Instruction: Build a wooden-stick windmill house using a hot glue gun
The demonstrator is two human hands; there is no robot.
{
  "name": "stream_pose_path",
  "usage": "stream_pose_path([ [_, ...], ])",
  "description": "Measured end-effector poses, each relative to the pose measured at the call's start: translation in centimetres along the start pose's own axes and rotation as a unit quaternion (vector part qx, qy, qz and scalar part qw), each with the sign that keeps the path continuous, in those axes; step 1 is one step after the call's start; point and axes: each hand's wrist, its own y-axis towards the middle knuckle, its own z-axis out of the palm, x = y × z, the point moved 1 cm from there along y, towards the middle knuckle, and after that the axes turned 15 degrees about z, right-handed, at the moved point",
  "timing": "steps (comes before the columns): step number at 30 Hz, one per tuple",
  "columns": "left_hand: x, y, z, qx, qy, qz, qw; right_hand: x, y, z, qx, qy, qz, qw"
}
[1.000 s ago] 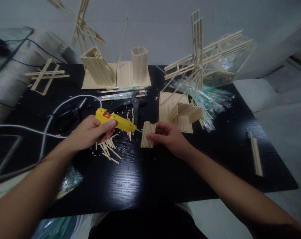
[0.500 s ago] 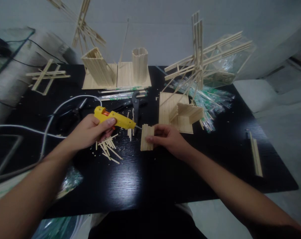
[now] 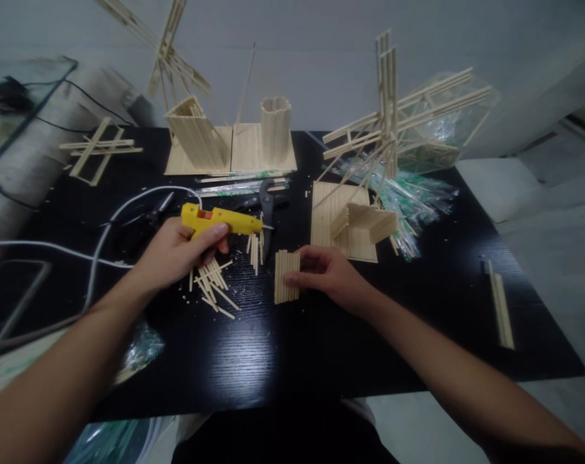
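My left hand (image 3: 188, 248) is closed round the handle of a yellow glue gun (image 3: 224, 220), whose metal tip points right. Between the thumb and fingers of my right hand (image 3: 324, 274) is a small panel of wooden sticks (image 3: 286, 277), held upright. The gun's tip is above the panel's upper left corner, apart from it. Short cut sticks (image 3: 215, 283) lie below my left hand, and a smaller group (image 3: 256, 251) lies just left of the panel.
Black cutters (image 3: 267, 209) lie behind the panel. At the back stand a slanted stick box (image 3: 198, 135) and a round stick tower (image 3: 275, 129). A windmill-like stick frame (image 3: 387, 129) rises over a stick base (image 3: 324, 222). A white cable (image 3: 106, 225) curves at left.
The glue gun's tip has lifted up and away from the panel's top edge. The panel in my right hand sits slightly lower in view, and the whole view has shifted a little.
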Motion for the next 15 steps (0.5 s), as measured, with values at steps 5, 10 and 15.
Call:
stream_pose_path([
  [5,-1.0,0.5,-0.8,-0.082,0.218,0.033,0.972,-0.2,0.2,-0.4,-0.019,-0.008,-0.012,1.000],
  [10,0.0,1.0,-0.9,-0.012,0.392,0.095,0.915,-0.1,0.3,-0.6,-0.041,-0.004,-0.022,0.999],
  [15,1.5,0.9,-0.6,0.023,0.408,0.115,0.905,-0.2,0.4,-0.7,-0.060,-0.003,-0.015,0.998],
])
